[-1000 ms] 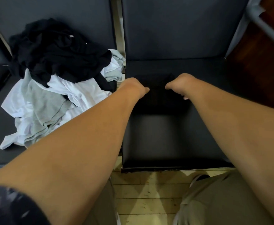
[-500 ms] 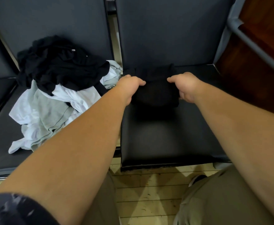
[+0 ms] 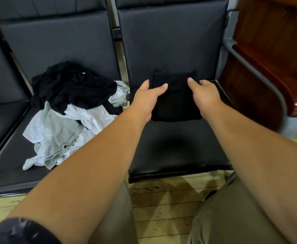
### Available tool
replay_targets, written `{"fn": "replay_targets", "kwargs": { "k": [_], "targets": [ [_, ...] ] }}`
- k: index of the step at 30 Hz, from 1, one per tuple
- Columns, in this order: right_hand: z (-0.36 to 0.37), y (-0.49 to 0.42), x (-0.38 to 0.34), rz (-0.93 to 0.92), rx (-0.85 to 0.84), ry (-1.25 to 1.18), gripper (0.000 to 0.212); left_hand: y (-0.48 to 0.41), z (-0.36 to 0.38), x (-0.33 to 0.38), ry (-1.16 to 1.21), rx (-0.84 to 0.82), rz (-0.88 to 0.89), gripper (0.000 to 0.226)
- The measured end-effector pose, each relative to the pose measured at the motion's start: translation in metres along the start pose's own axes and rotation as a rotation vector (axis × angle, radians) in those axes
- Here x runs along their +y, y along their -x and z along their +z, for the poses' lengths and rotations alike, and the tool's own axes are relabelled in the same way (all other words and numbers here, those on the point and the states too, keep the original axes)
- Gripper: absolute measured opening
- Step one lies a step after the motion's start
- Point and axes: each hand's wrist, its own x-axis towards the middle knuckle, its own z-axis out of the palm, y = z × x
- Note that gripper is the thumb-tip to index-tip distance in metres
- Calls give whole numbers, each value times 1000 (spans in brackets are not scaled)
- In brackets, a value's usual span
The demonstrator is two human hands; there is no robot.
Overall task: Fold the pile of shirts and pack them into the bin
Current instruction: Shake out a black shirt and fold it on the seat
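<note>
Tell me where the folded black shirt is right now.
Head view, centre-right: the folded black shirt is gripped between the left hand and the right hand over the right-hand seat, just right of the shirt pile.

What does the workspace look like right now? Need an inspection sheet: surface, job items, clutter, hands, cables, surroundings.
Surface: black padded bench seat, bare below the hands apart from a shadow.
Job's things: folded black shirt, held between both hands; pile of shirts, black, white and grey, unfolded on the neighbouring seat; bin not in view.
Clutter: nothing seen.
Grippers: left hand and right hand each grip one side of the folded black shirt, thumbs on top.
Cables: nothing seen.
Surroundings: grey metal armrest and dark wooden furniture to the right; plank floor in front.
</note>
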Motion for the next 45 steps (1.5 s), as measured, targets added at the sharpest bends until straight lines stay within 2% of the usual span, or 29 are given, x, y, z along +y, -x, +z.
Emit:
{"fn": "replay_targets", "kwargs": {
  "k": [1,3,9,12,13,16,19,22,26,35,41,45],
  "targets": [
    [-4,4,-2,-5,11,23,62,5,3,3,-8,4,9,33],
    [-13,12,-7,-18,27,39,72,14,8,8,-25,13,19,31],
    [-43,47,-26,-101,31,0,64,43,25,21,-27,25,33,26],
    [-67,68,-32,-132,66,39,74,58,42,30,-53,10,50,27],
    [-77,70,-30,-143,90,59,74,63,50,31,-65,5,58,27],
    [-106,93,-37,-202,134,100,41,80,75,32,-82,-17,78,28],
    [-140,111,-38,-240,216,131,40,97,106,34,-112,-67,74,30],
    [-179,128,-39,-206,295,153,42,113,142,37,-138,-129,75,38],
    [-234,151,-32,-177,389,129,38,132,198,29,-174,-208,87,70],
    [-365,199,3,-47,596,-73,34,176,333,-9,-286,-489,65,52],
    [-450,224,51,90,734,-166,31,207,423,-47,-509,-617,-34,52],
    [-493,232,91,190,834,-216,39,228,477,-87,-640,-676,-29,64]
  ]
}}
